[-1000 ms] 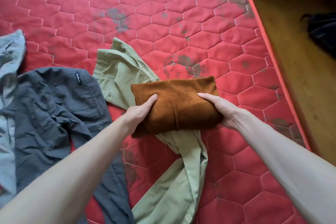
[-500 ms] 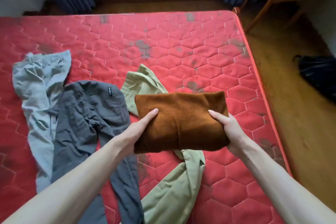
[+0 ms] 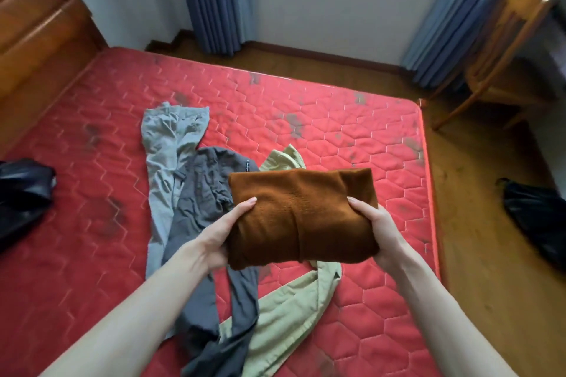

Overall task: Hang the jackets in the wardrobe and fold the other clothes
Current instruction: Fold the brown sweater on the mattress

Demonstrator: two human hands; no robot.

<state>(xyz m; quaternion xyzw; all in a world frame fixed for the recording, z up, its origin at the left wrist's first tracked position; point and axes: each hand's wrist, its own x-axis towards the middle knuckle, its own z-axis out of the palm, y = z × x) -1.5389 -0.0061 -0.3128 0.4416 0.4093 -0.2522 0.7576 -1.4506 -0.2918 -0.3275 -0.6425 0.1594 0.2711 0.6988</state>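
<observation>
Head view: left hand (image 3: 219,237), right hand (image 3: 378,231) each keep closed grip on folded brown garment (image 3: 301,214) above mattress (image 3: 352,138).

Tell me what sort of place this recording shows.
Most likely a bedroom: a bare red mattress strewn with clothes, blue curtains against the wall, and a wooden chair in the corner.

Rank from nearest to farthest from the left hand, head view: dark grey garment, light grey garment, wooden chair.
From the left hand:
1. Dark grey garment, lying just beside and under it.
2. Light grey garment, further to its left and up the mattress.
3. Wooden chair, off the bed at far right.
</observation>
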